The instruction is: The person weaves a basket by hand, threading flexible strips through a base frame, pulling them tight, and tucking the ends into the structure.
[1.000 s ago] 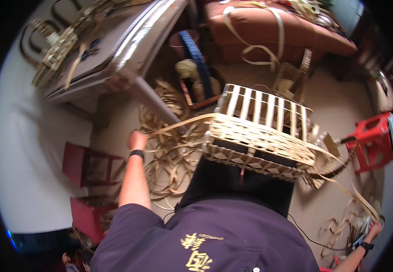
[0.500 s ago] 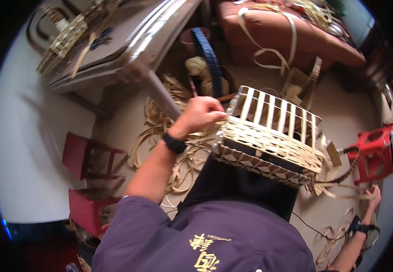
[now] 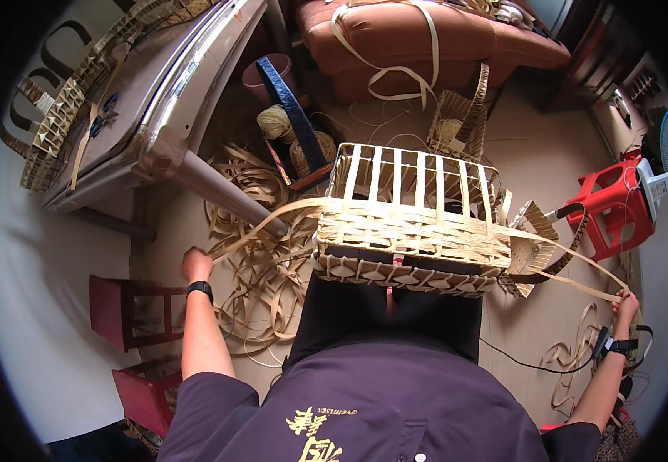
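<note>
A half-woven basket (image 3: 411, 235) lies across my lap, its pale flat strips woven at the near part and bare slats standing apart at the far part. My left hand (image 3: 197, 264) is out to the left, closed on a pale weaving strip (image 3: 276, 214) that arcs from the basket's left end. Far to the right, my right hand (image 3: 625, 302) pinches strips (image 3: 580, 286) running from the basket's right end, two lengths meeting at the fingers. Both arms are spread wide. A dark lattice band runs along the basket's near edge.
Loose strips (image 3: 261, 281) lie heaped on the floor beside a table (image 3: 160, 150). Ahead are a box with twine balls (image 3: 274, 123), a small basket (image 3: 449, 131) and an orange sofa (image 3: 395, 46). Red stools (image 3: 619, 208) stand right, dark red ones (image 3: 114, 316) left.
My left hand has moved from the basket's left edge out to the left, drawing a strip with it. The right hand stays out at the right. The view has turned slightly.
</note>
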A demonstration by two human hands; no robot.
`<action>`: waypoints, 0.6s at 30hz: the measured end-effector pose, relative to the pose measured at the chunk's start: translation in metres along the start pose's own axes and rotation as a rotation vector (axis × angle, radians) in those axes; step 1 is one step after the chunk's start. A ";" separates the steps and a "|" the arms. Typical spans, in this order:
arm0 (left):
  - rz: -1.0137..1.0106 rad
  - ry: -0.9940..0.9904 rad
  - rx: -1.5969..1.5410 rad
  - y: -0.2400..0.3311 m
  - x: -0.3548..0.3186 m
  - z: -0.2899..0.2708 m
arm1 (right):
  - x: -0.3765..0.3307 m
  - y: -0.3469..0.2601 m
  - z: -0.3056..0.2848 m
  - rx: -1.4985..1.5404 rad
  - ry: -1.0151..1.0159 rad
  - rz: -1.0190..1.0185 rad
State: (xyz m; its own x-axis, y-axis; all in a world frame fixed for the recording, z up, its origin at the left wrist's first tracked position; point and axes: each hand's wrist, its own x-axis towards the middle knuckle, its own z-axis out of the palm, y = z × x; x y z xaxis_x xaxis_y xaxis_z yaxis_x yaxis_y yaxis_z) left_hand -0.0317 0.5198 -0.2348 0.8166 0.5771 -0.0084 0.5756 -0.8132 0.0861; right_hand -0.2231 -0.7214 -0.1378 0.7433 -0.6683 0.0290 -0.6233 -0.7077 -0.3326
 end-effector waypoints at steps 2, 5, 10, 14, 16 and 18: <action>0.136 -0.038 -0.267 0.016 -0.005 -0.004 | 0.019 0.037 0.007 0.030 -0.027 -0.054; 0.612 -0.235 -0.951 0.155 -0.026 -0.021 | 0.061 0.080 -0.050 0.007 0.000 -0.141; 0.817 -0.493 -0.823 0.292 -0.107 -0.158 | 0.156 0.007 0.042 0.117 -0.101 -0.268; 0.881 -0.281 -0.901 0.304 -0.105 -0.159 | 0.176 -0.014 0.044 0.138 -0.125 -0.290; 0.829 -0.109 -0.834 0.287 -0.092 -0.147 | 0.174 -0.019 0.049 0.154 -0.137 -0.290; 0.599 -0.033 -0.751 0.241 -0.072 -0.121 | 0.189 -0.050 0.073 0.161 -0.184 -0.315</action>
State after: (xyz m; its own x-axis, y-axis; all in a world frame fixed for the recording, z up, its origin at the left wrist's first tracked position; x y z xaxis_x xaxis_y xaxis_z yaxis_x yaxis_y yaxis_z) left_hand 0.0431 0.2910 -0.0929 0.9737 0.0698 0.2169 -0.1056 -0.7052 0.7011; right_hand -0.0341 -0.7955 -0.1848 0.9324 -0.3613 -0.0114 -0.3224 -0.8168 -0.4784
